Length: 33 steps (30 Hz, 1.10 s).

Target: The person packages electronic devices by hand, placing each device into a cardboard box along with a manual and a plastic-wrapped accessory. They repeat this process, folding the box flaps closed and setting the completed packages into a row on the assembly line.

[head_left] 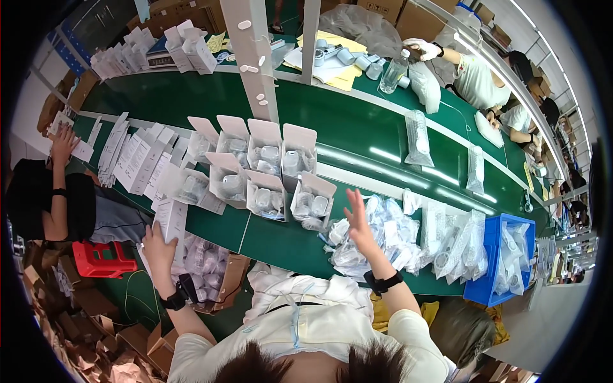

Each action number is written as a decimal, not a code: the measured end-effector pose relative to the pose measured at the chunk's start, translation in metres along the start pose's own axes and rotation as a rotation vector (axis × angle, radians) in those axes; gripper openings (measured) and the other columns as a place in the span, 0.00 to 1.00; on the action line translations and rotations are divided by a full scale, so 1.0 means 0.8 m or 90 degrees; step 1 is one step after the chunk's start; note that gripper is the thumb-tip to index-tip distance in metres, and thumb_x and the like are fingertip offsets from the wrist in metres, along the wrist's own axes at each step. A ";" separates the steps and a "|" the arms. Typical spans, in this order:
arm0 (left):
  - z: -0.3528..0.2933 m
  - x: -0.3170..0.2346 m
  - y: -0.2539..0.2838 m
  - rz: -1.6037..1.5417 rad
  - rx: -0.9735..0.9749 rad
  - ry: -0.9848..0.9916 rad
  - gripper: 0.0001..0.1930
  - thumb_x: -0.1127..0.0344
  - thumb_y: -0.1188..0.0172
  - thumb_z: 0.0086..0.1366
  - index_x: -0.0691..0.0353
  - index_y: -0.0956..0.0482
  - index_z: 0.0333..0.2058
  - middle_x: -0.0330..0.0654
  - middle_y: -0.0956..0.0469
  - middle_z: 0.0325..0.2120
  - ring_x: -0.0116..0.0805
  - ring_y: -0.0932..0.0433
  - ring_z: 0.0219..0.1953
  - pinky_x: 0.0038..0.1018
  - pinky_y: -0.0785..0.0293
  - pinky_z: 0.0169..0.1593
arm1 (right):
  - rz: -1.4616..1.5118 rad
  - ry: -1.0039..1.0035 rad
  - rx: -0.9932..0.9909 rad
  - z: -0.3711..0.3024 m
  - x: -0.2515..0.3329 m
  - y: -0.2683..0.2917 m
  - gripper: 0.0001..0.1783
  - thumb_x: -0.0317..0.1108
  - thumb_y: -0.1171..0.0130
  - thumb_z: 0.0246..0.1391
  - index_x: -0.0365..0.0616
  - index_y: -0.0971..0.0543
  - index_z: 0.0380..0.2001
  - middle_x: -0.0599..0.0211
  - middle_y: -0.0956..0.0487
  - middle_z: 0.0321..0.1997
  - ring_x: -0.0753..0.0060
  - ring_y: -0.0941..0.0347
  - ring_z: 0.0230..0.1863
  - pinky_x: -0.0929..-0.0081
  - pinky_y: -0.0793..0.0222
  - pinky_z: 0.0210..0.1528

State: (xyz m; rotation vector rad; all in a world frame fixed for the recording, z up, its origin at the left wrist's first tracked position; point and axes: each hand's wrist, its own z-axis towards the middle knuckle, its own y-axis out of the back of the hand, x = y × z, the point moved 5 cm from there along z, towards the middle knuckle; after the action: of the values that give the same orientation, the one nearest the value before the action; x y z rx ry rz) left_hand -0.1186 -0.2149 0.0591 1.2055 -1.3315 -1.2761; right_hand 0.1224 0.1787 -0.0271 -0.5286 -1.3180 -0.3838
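White carton [171, 220] in left hand [159, 247], print illegible

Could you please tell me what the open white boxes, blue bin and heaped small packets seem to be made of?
Open white boxes: probably matte thin cardboard, judging by their stiff folded flaps.
Blue bin: likely smooth moulded plastic, given its even colour.
Heaped small packets: apparently glossy clear film, wrinkled and glinting; contents unclear.

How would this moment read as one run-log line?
left hand: holding white carton; right hand: open, near bagged-parts pile; open white boxes: loaded, on green workbench; blue bin: containing clear bags
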 end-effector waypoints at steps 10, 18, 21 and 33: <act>-0.135 0.012 0.206 -0.079 -0.464 0.052 0.34 0.70 0.39 0.48 0.64 0.42 0.55 0.51 0.38 0.52 0.47 0.37 0.52 0.37 0.43 0.55 | -0.946 -0.089 -0.410 0.209 -0.040 0.269 0.35 0.37 0.39 0.41 0.49 0.40 0.54 0.54 0.38 0.55 0.47 0.40 0.53 0.52 0.43 0.53; -0.133 -0.165 0.177 -0.636 -0.384 -0.283 0.44 0.63 0.36 0.42 0.65 0.50 0.57 0.49 0.45 0.54 0.41 0.45 0.56 0.34 0.51 0.57 | -0.980 -0.472 -0.091 0.241 -0.091 0.298 0.49 0.42 0.35 0.35 0.53 0.50 0.60 0.53 0.41 0.57 0.43 0.46 0.57 0.46 0.43 0.51; -0.134 -0.204 0.160 -0.546 -0.262 -0.387 0.50 0.61 0.33 0.37 0.66 0.53 0.58 0.48 0.48 0.53 0.41 0.44 0.55 0.32 0.50 0.56 | -1.056 -0.518 0.063 0.200 -0.056 0.247 0.52 0.40 0.32 0.31 0.55 0.51 0.60 0.53 0.40 0.56 0.43 0.42 0.54 0.48 0.39 0.48; -0.197 -0.387 0.089 -0.527 0.025 -0.778 0.54 0.67 0.29 0.34 0.71 0.56 0.58 0.54 0.48 0.46 0.51 0.45 0.49 0.36 0.42 0.50 | -0.607 -0.120 -0.158 -0.005 0.044 0.225 0.35 0.38 0.49 0.49 0.41 0.47 0.58 0.56 0.34 0.51 0.62 0.36 0.52 0.68 0.39 0.51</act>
State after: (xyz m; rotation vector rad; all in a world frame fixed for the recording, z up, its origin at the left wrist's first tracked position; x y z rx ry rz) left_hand 0.0691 0.0735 0.1446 1.0056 -1.6805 -2.8791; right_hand 0.2317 0.3255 -0.0195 -0.0991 -1.6618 -1.3191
